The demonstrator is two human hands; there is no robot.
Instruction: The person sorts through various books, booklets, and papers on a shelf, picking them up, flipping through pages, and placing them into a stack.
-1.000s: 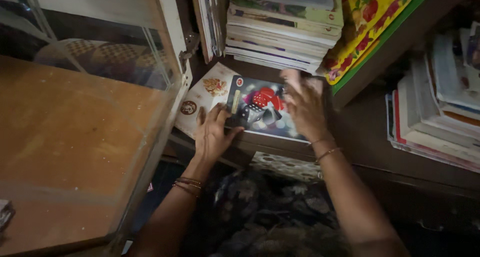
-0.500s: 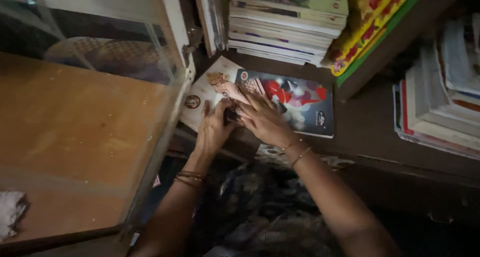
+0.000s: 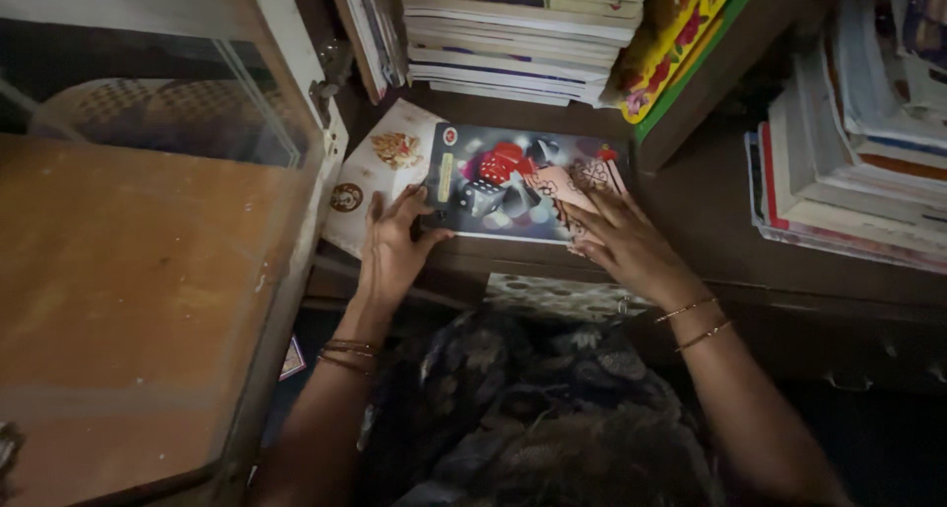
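A dark glossy book point(image 3: 493, 181) with red and grey dice on its cover lies flat on a wooden shelf. My left hand point(image 3: 393, 246) grips its left edge, thumb on the cover. My right hand point(image 3: 623, 243) rests with fingers spread on the book's right end, over pinkish patterned cards point(image 3: 577, 183). Under the book's left side lies a cream booklet point(image 3: 380, 167) with small round pictures.
A stack of books point(image 3: 513, 34) sits just behind the dice book, with a yellow and green patterned book point(image 3: 691, 43) leaning at its right. More stacked books point(image 3: 858, 142) fill the right. A glass-fronted cabinet door point(image 3: 148, 270) stands open at left.
My right hand has slid from the book's left part, beside my left hand, to its right end. The pinkish cards now show under its fingers. My left hand has stayed in place.
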